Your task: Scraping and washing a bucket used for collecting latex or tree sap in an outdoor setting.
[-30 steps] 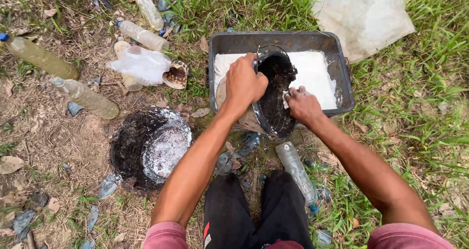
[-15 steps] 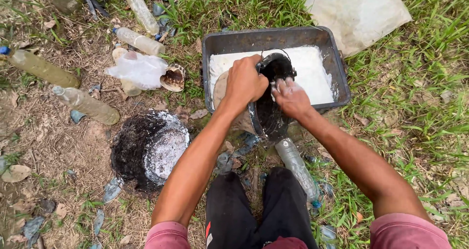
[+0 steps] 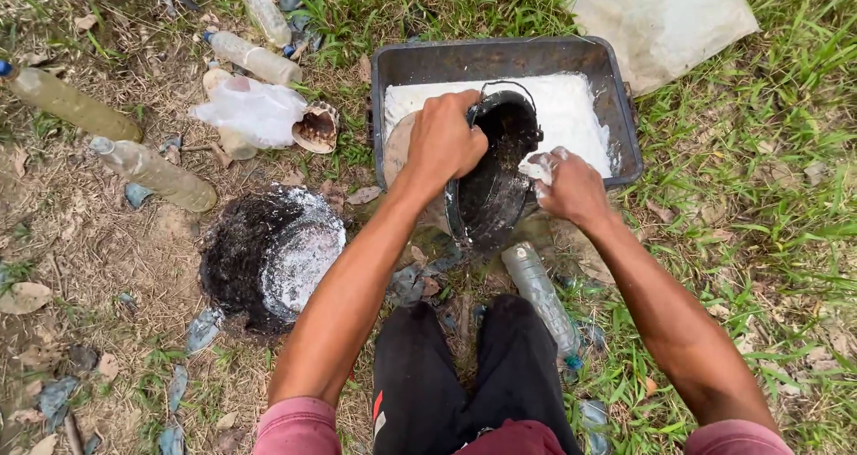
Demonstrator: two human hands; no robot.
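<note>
Now left grip [image 3: 444, 140] clenches bucket [image 3: 493, 174] rim; right grip [image 3: 571, 187] pinches white lump [image 3: 538, 166]; tray [image 3: 625, 107] behind.

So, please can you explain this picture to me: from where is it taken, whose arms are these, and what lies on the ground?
The camera sits on a person's head and looks down, so both arms are that person's own. The left hand grips the rim of a tilted black bucket. The right hand holds a small white lump at the bucket's mouth. Behind stands a dark tub holding white liquid. On the ground lie plastic bottles, a second black bucket smeared white inside, a white bag and dry leaves.
</note>
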